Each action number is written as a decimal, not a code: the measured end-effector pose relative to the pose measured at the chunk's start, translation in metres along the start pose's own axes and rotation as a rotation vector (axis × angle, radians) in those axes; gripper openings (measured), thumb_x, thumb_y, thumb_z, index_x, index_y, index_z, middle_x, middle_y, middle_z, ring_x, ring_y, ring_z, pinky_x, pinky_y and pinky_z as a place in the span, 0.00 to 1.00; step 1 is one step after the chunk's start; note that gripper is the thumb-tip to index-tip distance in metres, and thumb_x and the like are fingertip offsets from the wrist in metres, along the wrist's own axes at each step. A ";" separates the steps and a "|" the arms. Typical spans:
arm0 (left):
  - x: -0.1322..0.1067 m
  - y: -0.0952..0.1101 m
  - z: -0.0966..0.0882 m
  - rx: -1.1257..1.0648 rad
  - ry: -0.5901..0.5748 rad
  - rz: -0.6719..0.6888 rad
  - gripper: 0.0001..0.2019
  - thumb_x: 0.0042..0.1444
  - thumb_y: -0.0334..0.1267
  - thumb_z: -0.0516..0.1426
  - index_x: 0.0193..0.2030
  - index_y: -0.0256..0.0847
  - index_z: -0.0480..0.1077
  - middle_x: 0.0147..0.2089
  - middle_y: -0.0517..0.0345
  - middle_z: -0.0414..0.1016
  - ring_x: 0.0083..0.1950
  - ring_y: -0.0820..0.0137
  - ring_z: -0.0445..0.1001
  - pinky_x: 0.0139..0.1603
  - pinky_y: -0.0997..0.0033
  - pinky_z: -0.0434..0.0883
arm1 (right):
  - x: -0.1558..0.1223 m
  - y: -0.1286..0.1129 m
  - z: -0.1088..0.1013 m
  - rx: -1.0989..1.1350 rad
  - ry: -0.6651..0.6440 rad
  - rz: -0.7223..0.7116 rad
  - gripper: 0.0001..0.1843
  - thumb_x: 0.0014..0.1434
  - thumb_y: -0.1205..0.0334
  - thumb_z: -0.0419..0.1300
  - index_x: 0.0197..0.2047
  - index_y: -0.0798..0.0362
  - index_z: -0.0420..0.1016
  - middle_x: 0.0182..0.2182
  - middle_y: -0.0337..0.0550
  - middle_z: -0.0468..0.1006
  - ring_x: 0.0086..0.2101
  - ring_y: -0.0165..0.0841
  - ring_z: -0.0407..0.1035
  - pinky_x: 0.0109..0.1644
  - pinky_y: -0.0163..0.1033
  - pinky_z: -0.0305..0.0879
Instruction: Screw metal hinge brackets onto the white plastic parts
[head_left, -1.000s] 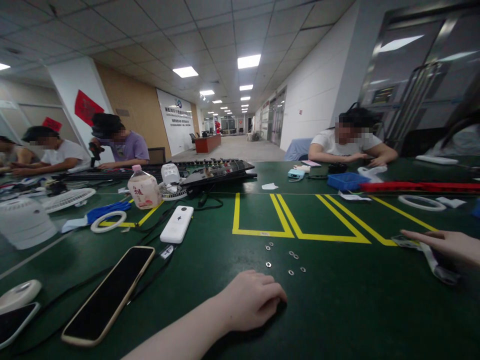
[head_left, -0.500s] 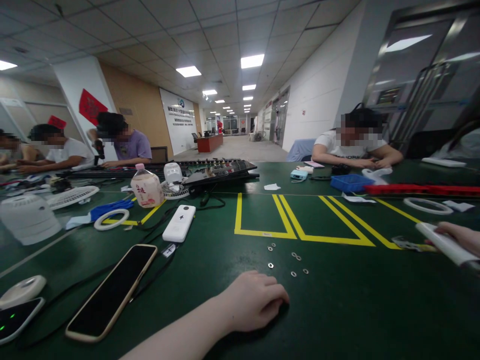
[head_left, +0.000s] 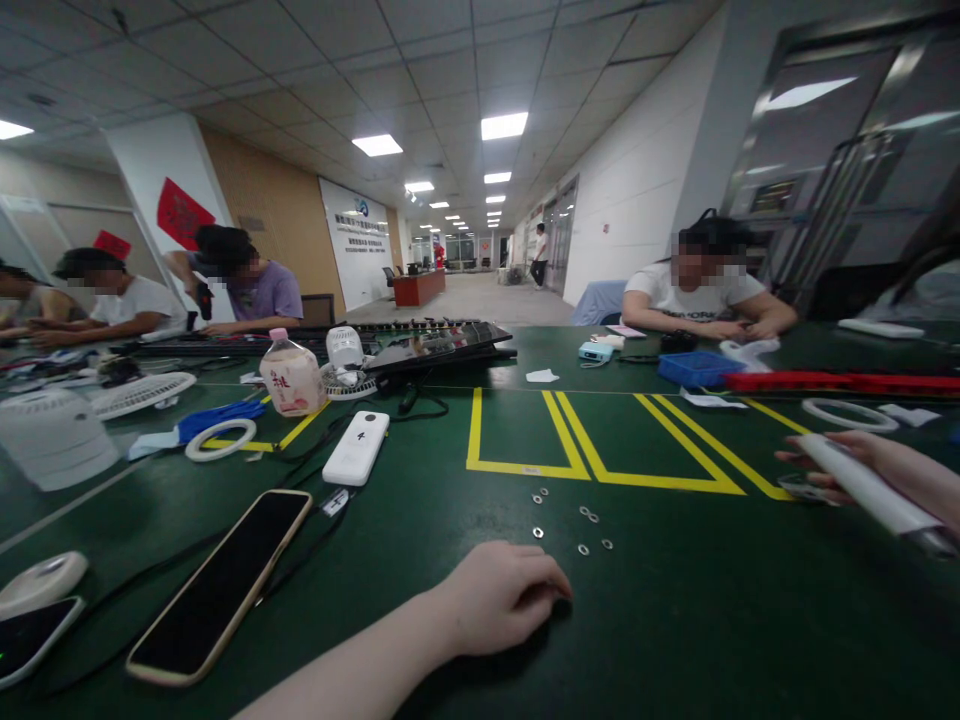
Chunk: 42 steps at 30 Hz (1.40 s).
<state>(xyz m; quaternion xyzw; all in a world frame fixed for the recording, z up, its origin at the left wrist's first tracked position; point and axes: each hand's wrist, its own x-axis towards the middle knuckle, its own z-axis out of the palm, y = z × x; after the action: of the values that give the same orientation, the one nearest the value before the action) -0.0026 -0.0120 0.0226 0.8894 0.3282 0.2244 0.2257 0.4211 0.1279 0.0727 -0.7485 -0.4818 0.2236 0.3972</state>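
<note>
the right hand [head_left: 904, 470] grips a long white object [head_left: 855, 482] at the far right; seven small metal rings [head_left: 538, 533] lie scattered short of the yellow tape outlines [head_left: 660, 481], apparently not yet arranged; the left hand [head_left: 514, 597] curls near them, whether around anything i cannot tell

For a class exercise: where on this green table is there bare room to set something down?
Widest: the near right table, bordered by the left hand, washers and right hand. Two smaller patches lie beyond the washers, edged by yellow tape. Crowded: the left side, with phone, white device and bottle.
</note>
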 end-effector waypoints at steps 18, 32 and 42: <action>0.006 -0.009 -0.001 -0.420 0.079 -0.238 0.13 0.58 0.42 0.60 0.45 0.36 0.72 0.37 0.58 0.72 0.33 0.73 0.67 0.33 0.75 0.65 | -0.205 -0.079 0.122 -0.322 -0.864 -0.619 0.21 0.61 0.45 0.56 0.49 0.51 0.76 0.45 0.48 0.72 0.45 0.42 0.67 0.46 0.43 0.67; 0.003 -0.007 -0.002 -0.283 0.047 -0.172 0.10 0.60 0.32 0.58 0.49 0.40 0.73 0.42 0.56 0.75 0.38 0.71 0.70 0.39 0.72 0.67 | -0.043 -0.026 0.047 -0.590 0.129 -0.439 0.25 0.63 0.43 0.48 0.52 0.49 0.74 0.48 0.45 0.73 0.43 0.41 0.68 0.39 0.41 0.63; -0.015 0.005 0.005 -0.113 0.198 -0.021 0.14 0.64 0.33 0.52 0.52 0.47 0.73 0.51 0.50 0.72 0.50 0.62 0.71 0.51 0.60 0.71 | 0.059 0.134 -0.075 -0.628 0.350 0.240 0.41 0.64 0.47 0.41 0.63 0.78 0.60 0.53 0.81 0.62 0.56 0.59 0.57 0.49 0.55 0.57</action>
<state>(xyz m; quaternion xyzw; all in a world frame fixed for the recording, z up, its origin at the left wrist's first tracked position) -0.0081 -0.0272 0.0175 0.8453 0.3451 0.3270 0.2441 0.5734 0.1224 0.0113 -0.9118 -0.3605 -0.0213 0.1956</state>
